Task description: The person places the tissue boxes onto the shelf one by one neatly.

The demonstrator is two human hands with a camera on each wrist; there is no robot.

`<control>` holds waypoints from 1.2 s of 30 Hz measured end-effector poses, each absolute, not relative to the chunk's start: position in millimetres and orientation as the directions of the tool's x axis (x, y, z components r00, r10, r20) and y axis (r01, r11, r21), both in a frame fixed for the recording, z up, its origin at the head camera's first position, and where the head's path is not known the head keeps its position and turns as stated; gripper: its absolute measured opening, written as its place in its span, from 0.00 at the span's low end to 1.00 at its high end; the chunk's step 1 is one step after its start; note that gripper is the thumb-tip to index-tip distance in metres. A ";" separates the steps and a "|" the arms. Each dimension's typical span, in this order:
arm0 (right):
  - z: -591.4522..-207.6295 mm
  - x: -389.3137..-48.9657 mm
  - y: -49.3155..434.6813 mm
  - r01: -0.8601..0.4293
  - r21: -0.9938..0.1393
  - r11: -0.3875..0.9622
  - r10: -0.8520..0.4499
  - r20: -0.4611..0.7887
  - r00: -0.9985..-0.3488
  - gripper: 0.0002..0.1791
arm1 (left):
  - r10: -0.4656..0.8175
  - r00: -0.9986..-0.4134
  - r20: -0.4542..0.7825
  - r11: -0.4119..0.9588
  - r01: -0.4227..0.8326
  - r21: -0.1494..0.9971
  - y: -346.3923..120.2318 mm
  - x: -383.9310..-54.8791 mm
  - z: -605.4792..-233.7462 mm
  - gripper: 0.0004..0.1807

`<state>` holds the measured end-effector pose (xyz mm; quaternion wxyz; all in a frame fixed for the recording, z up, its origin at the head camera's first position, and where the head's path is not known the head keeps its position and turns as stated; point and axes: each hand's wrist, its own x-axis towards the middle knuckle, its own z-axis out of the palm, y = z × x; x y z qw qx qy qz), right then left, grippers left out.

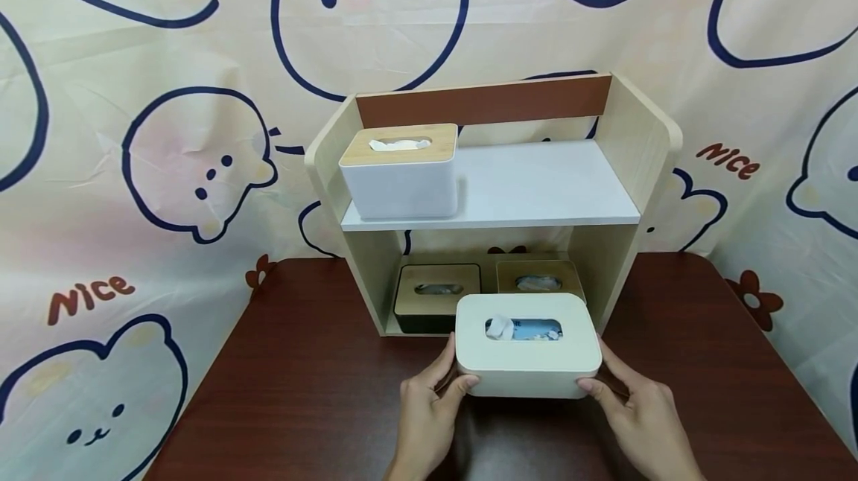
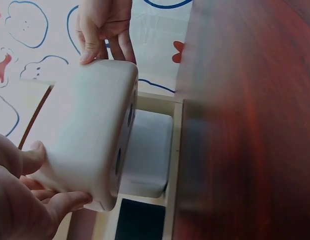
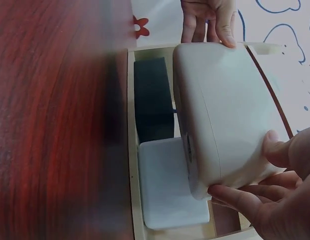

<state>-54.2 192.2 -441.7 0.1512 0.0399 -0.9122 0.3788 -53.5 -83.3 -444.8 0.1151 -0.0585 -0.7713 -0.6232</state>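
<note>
A cream tissue box [image 1: 526, 384] with rounded corners is held by both hands in front of the shelf's lower level, raised off the table. Through the oval slot in its top show a white tissue and a blue packet. My left hand [image 1: 427, 410] grips the left end, thumb on the front corner. At the opposite end my right hand [image 1: 640, 410] holds it the same way. Both wrist views show the cream box's side [image 2: 90, 120] and the fingers at its ends. The right hand [image 3: 275, 195] curls its fingers under the edge in the right wrist view.
A pale wooden two-level shelf [image 1: 492, 225] stands on the dark red-brown table [image 1: 281, 406]. Its upper level bears a white tissue box with a wooden lid [image 1: 402, 187]. Below are a dark box with a tan lid [image 1: 436, 301] and a tan-lidded white box [image 1: 539, 276], partly hidden.
</note>
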 end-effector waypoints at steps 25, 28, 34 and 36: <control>-390.8 -55.8 195.9 -0.290 -0.617 0.731 0.008 0.433 -0.901 0.37 | -0.060 -0.923 0.380 0.264 0.353 0.898 -84.9 -58.6 -400.3 0.36; -382.3 -56.0 197.0 -0.291 -0.613 0.734 0.007 0.435 -0.900 0.37 | -0.061 -0.918 0.392 0.267 0.363 0.893 -84.3 -59.0 -391.9 0.36; -365.9 -57.2 200.7 -0.299 -0.594 0.747 -0.009 0.441 -0.897 0.38 | -0.052 -0.900 0.433 0.323 0.395 0.860 -83.7 -60.5 -374.9 0.36; -361.0 -57.8 201.4 -0.306 -0.591 0.746 -0.015 0.444 -0.896 0.38 | -0.045 -0.893 0.448 0.334 0.409 0.849 -83.8 -61.6 -369.4 0.36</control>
